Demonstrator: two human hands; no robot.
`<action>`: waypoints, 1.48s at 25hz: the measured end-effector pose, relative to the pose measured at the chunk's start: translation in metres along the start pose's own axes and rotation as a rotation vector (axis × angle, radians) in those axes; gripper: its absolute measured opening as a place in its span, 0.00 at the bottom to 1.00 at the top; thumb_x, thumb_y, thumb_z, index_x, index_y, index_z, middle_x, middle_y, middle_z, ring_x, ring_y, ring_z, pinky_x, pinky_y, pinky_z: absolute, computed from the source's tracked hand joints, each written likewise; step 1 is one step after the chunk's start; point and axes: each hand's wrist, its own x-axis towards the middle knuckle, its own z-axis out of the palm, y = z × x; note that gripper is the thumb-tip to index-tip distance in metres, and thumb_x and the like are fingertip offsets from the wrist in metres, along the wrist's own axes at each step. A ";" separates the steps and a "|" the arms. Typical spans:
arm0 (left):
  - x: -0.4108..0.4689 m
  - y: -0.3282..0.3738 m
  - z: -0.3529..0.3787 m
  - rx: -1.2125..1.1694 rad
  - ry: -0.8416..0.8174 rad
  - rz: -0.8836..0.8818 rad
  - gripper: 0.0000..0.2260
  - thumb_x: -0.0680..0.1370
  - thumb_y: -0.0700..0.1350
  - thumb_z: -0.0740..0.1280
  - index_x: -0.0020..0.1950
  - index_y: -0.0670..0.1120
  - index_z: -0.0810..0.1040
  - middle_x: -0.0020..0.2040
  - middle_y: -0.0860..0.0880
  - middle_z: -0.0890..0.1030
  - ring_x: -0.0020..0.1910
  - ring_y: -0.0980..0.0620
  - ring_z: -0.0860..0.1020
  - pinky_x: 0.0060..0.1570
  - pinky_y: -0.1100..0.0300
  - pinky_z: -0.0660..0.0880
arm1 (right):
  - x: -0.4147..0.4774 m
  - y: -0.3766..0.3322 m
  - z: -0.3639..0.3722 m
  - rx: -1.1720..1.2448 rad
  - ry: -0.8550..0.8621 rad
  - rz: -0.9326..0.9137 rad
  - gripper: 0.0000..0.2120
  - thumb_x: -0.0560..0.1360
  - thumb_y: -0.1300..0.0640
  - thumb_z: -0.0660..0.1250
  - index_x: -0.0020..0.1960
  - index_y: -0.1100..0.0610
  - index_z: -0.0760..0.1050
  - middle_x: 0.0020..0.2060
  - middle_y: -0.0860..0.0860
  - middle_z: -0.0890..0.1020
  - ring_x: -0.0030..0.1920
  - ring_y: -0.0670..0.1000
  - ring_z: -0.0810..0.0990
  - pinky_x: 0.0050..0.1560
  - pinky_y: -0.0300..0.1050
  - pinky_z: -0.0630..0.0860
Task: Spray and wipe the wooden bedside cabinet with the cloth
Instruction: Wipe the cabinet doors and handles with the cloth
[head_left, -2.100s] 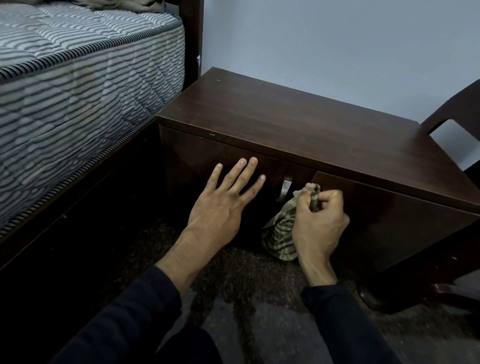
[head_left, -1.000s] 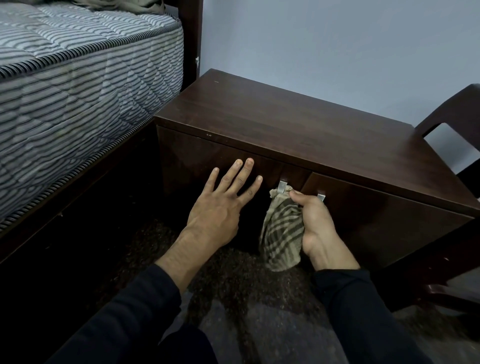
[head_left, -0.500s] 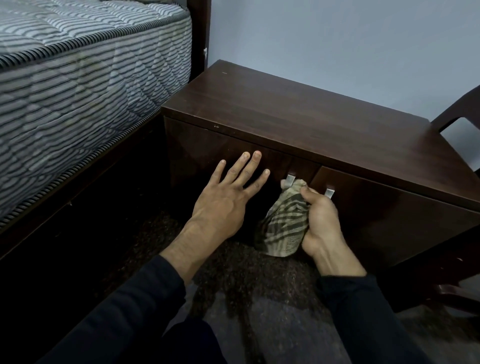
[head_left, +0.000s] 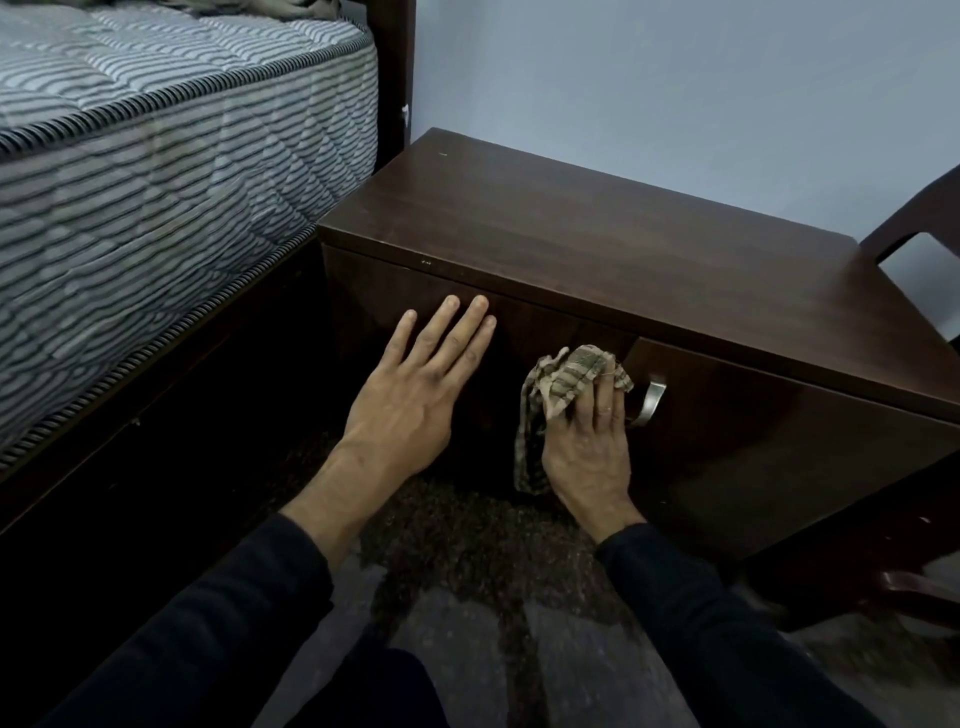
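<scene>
Dark wooden cabinet (head_left: 597, 260) beside striped mattress (head_left: 156, 182), left hand (head_left: 415, 395) flat, fingers spread on cabinet front, right hand (head_left: 587, 447) fingers pressing striped cloth (head_left: 561, 379) against cabinet front, just left of metal handle (head_left: 652, 402)

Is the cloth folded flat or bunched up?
Bunched up. The cloth is crumpled under the right hand, pressed on the cabinet front, one end hanging loose.

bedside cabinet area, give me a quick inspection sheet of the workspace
surface: dark wooden cabinet, top bare, doors shut
job's things: striped cloth pressed on the front by the metal handle; no spray bottle seen
clutter: nothing seen
grippers: left hand flat and open on the left door; right hand holds the cloth
cables: nothing seen
surroundings: mattress at left, chair at right, pale wall behind, dark floor
</scene>
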 end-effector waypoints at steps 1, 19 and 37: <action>0.000 0.000 0.001 0.001 0.000 -0.001 0.38 0.71 0.38 0.52 0.80 0.44 0.41 0.81 0.46 0.40 0.80 0.44 0.41 0.77 0.42 0.49 | 0.009 -0.008 -0.003 -0.007 0.039 0.048 0.34 0.77 0.63 0.58 0.80 0.64 0.51 0.73 0.66 0.57 0.80 0.64 0.41 0.80 0.57 0.40; -0.047 -0.041 0.033 -0.134 -0.054 -0.310 0.39 0.71 0.38 0.60 0.80 0.41 0.47 0.81 0.44 0.43 0.80 0.47 0.44 0.77 0.44 0.53 | 0.070 -0.081 0.034 -0.027 0.061 -0.248 0.26 0.78 0.57 0.54 0.75 0.63 0.63 0.74 0.60 0.67 0.72 0.61 0.62 0.79 0.55 0.40; -0.046 0.004 0.050 -0.246 -0.069 -0.202 0.36 0.76 0.43 0.64 0.81 0.44 0.49 0.81 0.44 0.41 0.80 0.47 0.43 0.77 0.45 0.53 | -0.011 0.035 -0.050 0.101 0.147 -0.125 0.16 0.83 0.67 0.52 0.68 0.65 0.71 0.73 0.65 0.66 0.79 0.61 0.60 0.79 0.57 0.57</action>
